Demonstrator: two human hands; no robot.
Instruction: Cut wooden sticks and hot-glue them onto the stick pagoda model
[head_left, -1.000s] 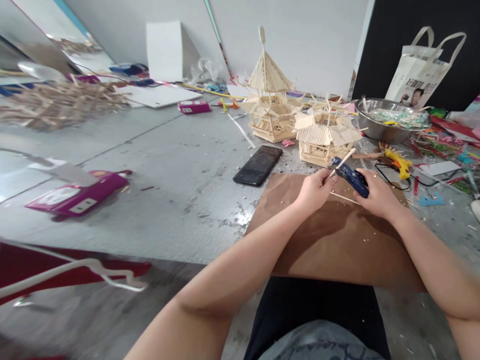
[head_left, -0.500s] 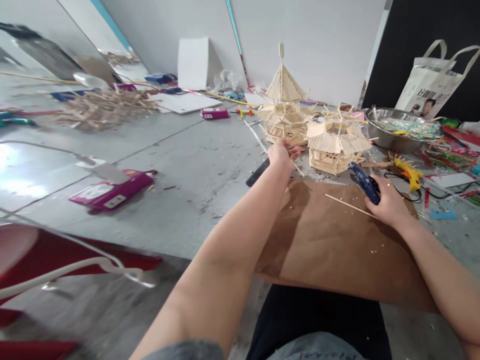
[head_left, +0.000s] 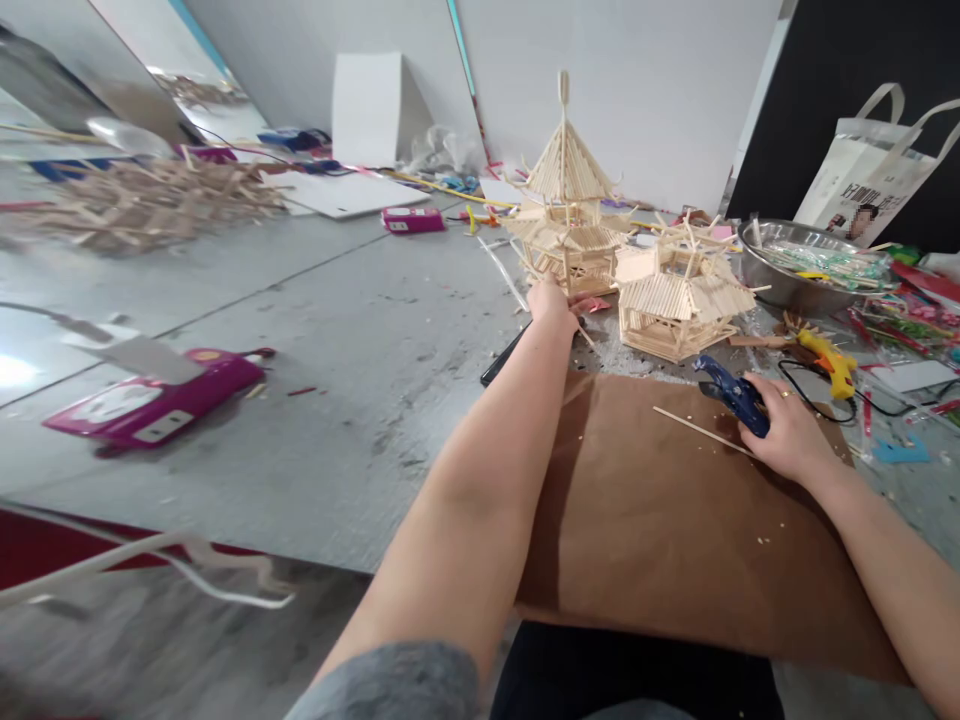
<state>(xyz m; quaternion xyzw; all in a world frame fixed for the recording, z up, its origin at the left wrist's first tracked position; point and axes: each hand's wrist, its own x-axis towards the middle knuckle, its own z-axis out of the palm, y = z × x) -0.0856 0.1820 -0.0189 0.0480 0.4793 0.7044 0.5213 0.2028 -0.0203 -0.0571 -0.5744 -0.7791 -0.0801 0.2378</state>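
My left hand [head_left: 552, 302] reaches to the foot of the taller stick-built pagoda model [head_left: 571, 235]. Its fingers are partly hidden, but a thin wooden stick [head_left: 588, 340] pokes out beneath them and appears held. A black phone-like slab [head_left: 504, 358] lies under that wrist. My right hand [head_left: 787, 428], closed, grips blue-handled cutting pliers [head_left: 735, 395] with the jaws pointing left. Another thin stick [head_left: 701, 430] runs over the brown sheet [head_left: 675, 540] to the right hand; whether it is touched I cannot tell. Just beyond the pliers stands a lower stick-built model [head_left: 679, 300].
Purple power strips [head_left: 180, 405] with a plugged-in charger sit left. A blurred heap of wooden pieces [head_left: 161, 205] lies behind. At right are a metal bowl [head_left: 787, 285] of packaged items, a yellow glue gun [head_left: 829, 360] with its cable, and a white tote bag [head_left: 862, 185].
The view has shifted slightly right. My left hand has moved a little farther forward with the stick end beneath it. My right hand stays on the pliers, nearly still.
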